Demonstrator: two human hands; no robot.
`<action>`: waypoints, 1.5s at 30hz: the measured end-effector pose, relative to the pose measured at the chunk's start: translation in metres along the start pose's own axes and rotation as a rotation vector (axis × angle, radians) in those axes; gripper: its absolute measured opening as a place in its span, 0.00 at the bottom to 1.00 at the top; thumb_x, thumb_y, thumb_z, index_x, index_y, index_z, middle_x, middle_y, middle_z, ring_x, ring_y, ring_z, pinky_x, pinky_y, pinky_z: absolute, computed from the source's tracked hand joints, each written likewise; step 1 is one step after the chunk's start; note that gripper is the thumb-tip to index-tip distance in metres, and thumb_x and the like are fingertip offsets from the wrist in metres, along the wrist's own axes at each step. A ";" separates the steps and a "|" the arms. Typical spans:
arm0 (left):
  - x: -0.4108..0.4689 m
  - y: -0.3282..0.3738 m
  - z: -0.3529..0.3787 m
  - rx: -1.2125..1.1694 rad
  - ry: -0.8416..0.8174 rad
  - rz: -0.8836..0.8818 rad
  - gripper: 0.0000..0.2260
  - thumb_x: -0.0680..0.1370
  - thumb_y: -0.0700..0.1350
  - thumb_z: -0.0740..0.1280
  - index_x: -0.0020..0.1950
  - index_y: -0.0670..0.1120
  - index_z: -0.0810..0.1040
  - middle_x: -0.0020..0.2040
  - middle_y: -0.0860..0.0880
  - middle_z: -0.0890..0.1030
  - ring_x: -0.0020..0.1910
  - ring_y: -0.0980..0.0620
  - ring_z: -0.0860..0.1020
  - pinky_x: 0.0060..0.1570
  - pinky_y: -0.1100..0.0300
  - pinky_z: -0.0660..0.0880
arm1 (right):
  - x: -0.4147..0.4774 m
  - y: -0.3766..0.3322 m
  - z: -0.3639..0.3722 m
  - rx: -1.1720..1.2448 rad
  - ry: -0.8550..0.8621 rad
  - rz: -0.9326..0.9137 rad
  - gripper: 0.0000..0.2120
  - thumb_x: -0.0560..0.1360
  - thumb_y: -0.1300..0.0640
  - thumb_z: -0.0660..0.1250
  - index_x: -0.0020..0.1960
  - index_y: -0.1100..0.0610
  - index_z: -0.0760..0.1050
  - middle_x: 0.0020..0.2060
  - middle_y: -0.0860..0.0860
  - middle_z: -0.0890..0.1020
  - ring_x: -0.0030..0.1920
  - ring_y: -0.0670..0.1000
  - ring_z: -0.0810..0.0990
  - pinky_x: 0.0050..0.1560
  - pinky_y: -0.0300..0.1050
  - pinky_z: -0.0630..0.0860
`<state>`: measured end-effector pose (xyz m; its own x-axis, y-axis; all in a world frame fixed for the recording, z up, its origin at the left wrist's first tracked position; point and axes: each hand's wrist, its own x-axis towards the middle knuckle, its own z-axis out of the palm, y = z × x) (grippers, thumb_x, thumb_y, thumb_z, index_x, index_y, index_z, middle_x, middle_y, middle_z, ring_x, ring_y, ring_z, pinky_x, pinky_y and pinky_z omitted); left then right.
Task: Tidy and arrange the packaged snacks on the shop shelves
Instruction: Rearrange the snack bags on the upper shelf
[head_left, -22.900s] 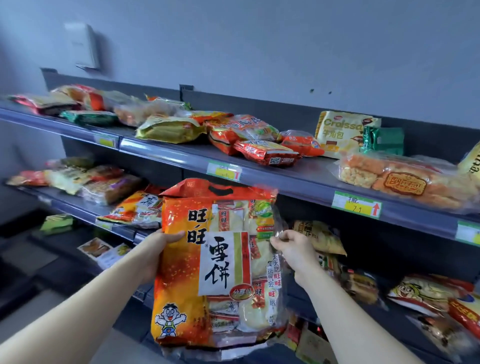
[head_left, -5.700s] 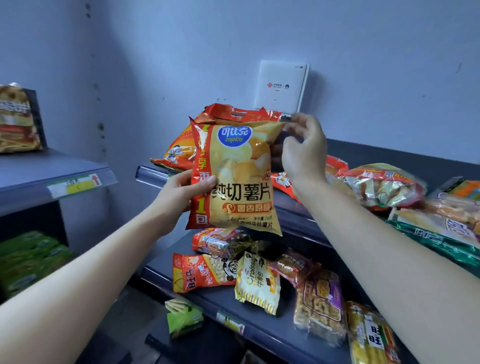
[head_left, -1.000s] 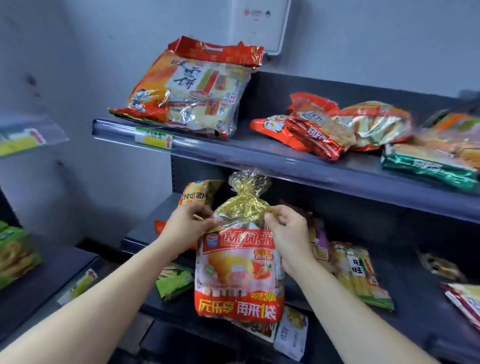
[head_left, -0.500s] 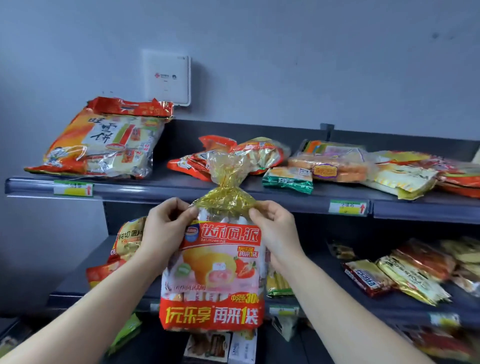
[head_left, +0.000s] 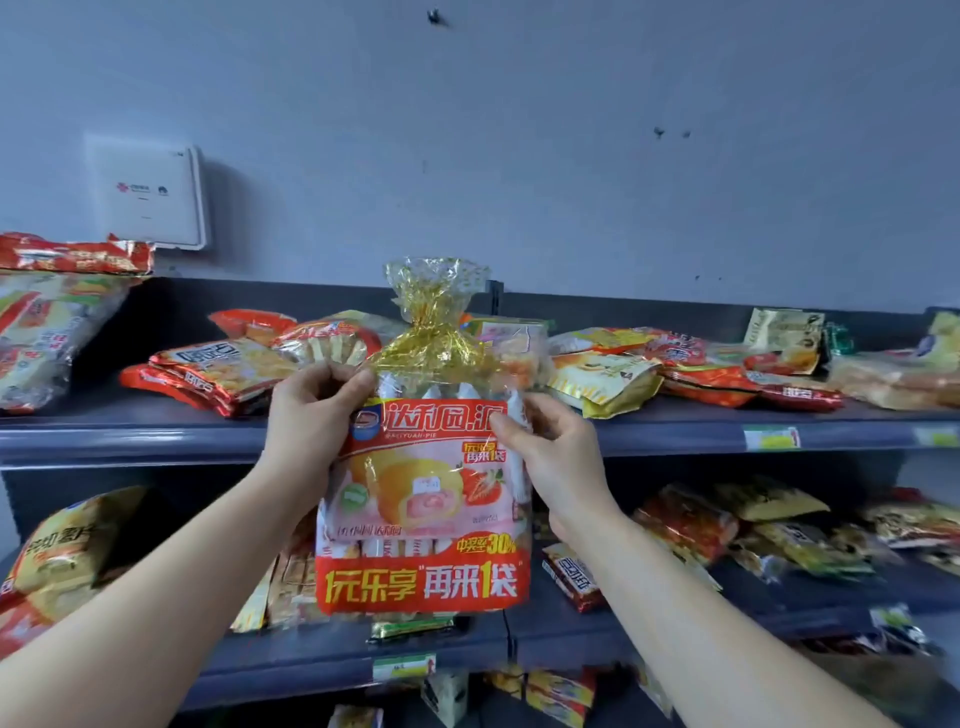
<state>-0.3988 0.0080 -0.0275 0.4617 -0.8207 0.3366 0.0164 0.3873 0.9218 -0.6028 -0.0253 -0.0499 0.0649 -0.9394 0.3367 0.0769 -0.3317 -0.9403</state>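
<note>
Vs. half a sec ago, we've lifted the pie bag higher; its gold tied top now sits above the upper shelf edge, and the shelves look closer. Left hand and right hand both closed on the bag's shoulders, pinching it upright in mid-air. Clear bag w/ red-pink label, strawberry cake pic, red banner at bottom.

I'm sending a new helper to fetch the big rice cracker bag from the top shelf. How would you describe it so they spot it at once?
Find the white wall box above the top shelf. Directly under it, at the shelf's far left end, lies the rice cracker bag. It is much larger than the small flat packets to its right, has a red crimped top edge, and is see-through, showing wrapped crackers inside.
</note>
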 end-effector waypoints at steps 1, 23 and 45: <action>0.001 0.002 0.012 -0.002 0.002 0.012 0.09 0.76 0.44 0.70 0.39 0.44 0.74 0.35 0.46 0.81 0.31 0.51 0.81 0.34 0.56 0.79 | 0.006 -0.005 -0.009 0.024 0.018 0.002 0.16 0.73 0.59 0.73 0.60 0.57 0.78 0.52 0.53 0.84 0.48 0.51 0.85 0.39 0.42 0.81; 0.161 -0.057 0.144 1.519 -0.285 0.389 0.11 0.79 0.47 0.60 0.59 0.50 0.76 0.61 0.48 0.78 0.63 0.45 0.73 0.63 0.47 0.66 | 0.188 -0.047 -0.083 -0.096 0.366 -0.270 0.06 0.71 0.57 0.74 0.46 0.51 0.79 0.45 0.49 0.84 0.45 0.52 0.85 0.45 0.56 0.83; 0.233 -0.025 0.125 0.343 0.544 0.241 0.08 0.77 0.45 0.68 0.39 0.47 0.74 0.37 0.48 0.76 0.42 0.48 0.73 0.42 0.57 0.68 | 0.246 -0.007 -0.056 -0.145 0.211 -0.270 0.07 0.68 0.54 0.76 0.40 0.48 0.78 0.43 0.47 0.84 0.45 0.52 0.84 0.49 0.56 0.81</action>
<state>-0.4026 -0.2458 0.0523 0.7987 -0.3659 0.4776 -0.3825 0.3040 0.8725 -0.6429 -0.2585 0.0363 -0.1459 -0.8089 0.5696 -0.0792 -0.5643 -0.8217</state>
